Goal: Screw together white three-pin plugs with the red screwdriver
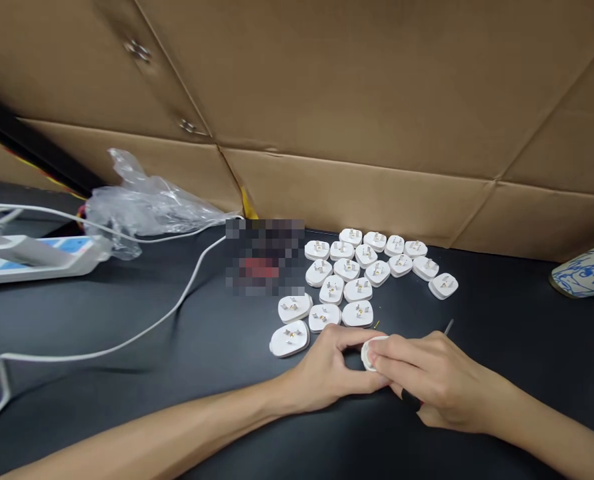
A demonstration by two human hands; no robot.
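White plug part (365, 357) was over the black tabletop (517, 320); the left hand (334, 367) and the right hand (439, 383) held it in a narrow grip, probably to keep it steady. The clear plastic bag (151, 200) lay crumpled; its contents I could not tell. Smaller three-pin plugs (359, 313) lay pins upward, perhaps so grouped to save space.

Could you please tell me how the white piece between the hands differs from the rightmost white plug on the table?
The white piece is held by the left hand and right hand; the rightmost plug lies untouched on the black table.
The rightmost plug shows upright metal pins; the white piece, partly covered, shows none.
Both are white.
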